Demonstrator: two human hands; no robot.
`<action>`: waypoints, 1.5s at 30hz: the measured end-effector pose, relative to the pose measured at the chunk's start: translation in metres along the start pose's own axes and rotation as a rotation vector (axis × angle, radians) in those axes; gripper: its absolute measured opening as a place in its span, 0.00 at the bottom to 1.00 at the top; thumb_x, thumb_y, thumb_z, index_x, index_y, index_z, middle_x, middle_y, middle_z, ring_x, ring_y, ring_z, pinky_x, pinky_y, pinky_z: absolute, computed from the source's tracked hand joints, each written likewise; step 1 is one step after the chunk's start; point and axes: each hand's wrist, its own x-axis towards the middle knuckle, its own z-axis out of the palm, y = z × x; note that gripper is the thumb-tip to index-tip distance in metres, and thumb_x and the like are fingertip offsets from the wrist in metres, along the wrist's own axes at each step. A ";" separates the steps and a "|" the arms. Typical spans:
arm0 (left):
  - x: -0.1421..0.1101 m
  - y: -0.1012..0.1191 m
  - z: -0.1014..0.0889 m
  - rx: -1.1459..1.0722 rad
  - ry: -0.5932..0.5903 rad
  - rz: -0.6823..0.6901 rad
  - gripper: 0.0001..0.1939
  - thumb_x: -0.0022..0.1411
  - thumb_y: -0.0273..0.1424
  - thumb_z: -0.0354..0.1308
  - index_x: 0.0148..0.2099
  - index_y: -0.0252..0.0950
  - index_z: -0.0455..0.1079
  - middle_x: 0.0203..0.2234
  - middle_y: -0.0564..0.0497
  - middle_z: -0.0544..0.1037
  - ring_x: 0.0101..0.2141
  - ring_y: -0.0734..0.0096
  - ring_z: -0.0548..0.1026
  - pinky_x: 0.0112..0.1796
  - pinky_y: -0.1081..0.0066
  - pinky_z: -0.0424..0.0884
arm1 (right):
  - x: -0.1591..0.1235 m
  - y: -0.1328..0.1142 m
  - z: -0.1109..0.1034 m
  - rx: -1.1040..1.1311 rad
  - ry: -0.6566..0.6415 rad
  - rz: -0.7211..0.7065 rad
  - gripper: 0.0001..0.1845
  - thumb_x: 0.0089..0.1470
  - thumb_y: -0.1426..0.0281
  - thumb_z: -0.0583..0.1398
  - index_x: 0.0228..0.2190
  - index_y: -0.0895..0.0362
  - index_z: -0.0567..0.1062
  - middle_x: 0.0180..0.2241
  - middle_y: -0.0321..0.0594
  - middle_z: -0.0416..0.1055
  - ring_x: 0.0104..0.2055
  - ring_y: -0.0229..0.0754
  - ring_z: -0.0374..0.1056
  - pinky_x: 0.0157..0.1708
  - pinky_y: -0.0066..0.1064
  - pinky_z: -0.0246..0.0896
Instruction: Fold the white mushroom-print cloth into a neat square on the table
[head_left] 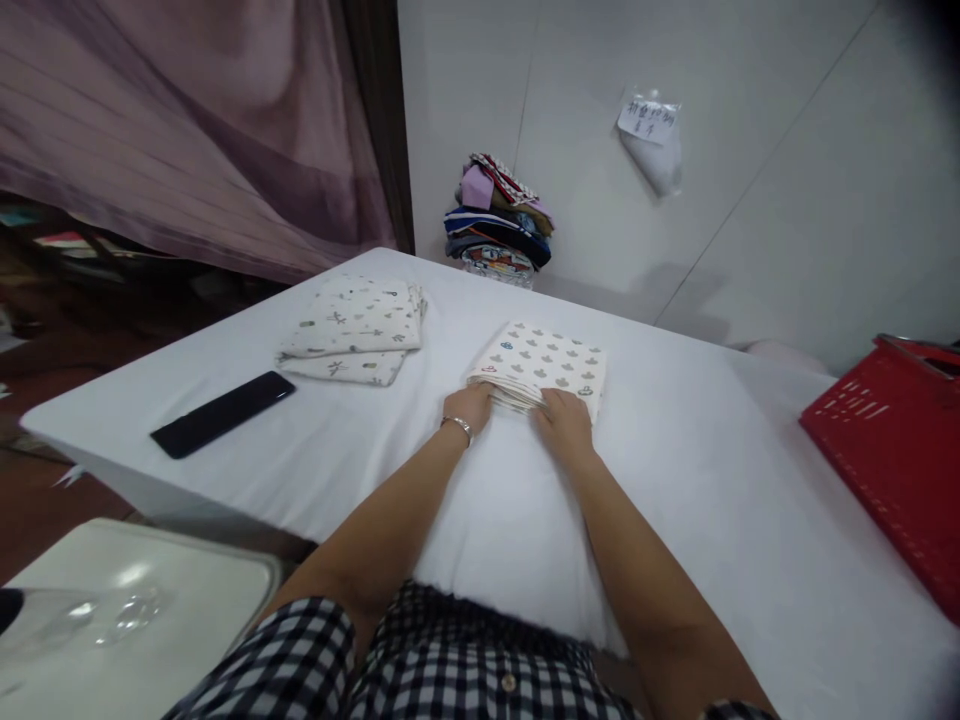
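Observation:
A white folded cloth point(546, 352) printed with small grey clouds or similar shapes lies flat near the middle of the table, its stacked layers facing me. My left hand point(470, 405), with a silver bracelet at the wrist, grips the near left corner of these layers. Along the same near edge, further right, my right hand point(568, 422) has its fingers closed on the layers. Fingertips of both hands are partly hidden by the fabric. To the left rests a second folded white cloth point(356, 325) with a sparse leafy print, touched by neither hand.
A black flat phone-like object point(223, 412) lies on the white-covered table point(690, 520) at left. A red plastic basket point(885, 440) stands at the right edge. Folded clothes point(499, 220) are stacked by the wall. A white stool or chair point(142, 570) is at lower left.

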 end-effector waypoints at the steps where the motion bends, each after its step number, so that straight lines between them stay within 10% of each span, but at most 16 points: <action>1: 0.001 0.000 -0.001 0.012 -0.014 -0.005 0.18 0.63 0.31 0.42 0.52 0.44 0.66 0.45 0.48 0.76 0.42 0.63 0.75 0.38 0.67 0.68 | 0.000 0.001 0.001 0.002 0.011 0.000 0.17 0.57 0.65 0.54 0.47 0.56 0.69 0.46 0.45 0.70 0.47 0.48 0.62 0.47 0.37 0.51; 15: -0.003 -0.027 -0.001 -0.030 0.041 0.081 0.17 0.63 0.35 0.44 0.50 0.48 0.69 0.44 0.54 0.77 0.43 0.65 0.74 0.39 0.69 0.66 | -0.002 0.001 0.004 0.037 0.023 0.030 0.17 0.57 0.64 0.53 0.46 0.56 0.70 0.47 0.45 0.70 0.47 0.48 0.62 0.47 0.37 0.51; 28: -0.015 0.007 -0.001 -0.344 0.075 0.057 0.14 0.61 0.37 0.47 0.36 0.42 0.75 0.33 0.53 0.79 0.37 0.68 0.74 0.36 0.72 0.64 | 0.007 0.001 -0.002 0.171 0.034 0.173 0.17 0.60 0.63 0.51 0.44 0.55 0.73 0.43 0.43 0.73 0.43 0.45 0.66 0.43 0.34 0.57; 35: -0.012 0.039 0.006 -1.111 -0.175 -0.360 0.08 0.52 0.31 0.57 0.23 0.36 0.70 0.15 0.55 0.70 0.19 0.75 0.67 0.22 0.75 0.59 | 0.007 0.000 -0.003 0.171 0.034 0.160 0.17 0.61 0.62 0.49 0.42 0.54 0.74 0.40 0.42 0.74 0.42 0.44 0.66 0.43 0.33 0.56; 45: -0.006 0.064 0.006 -1.422 -0.158 -0.584 0.05 0.55 0.30 0.54 0.28 0.35 0.65 0.20 0.55 0.71 0.14 0.84 0.61 0.14 0.79 0.51 | 0.009 -0.002 -0.006 0.181 0.045 0.170 0.17 0.61 0.63 0.49 0.38 0.54 0.75 0.37 0.40 0.74 0.40 0.42 0.67 0.40 0.30 0.56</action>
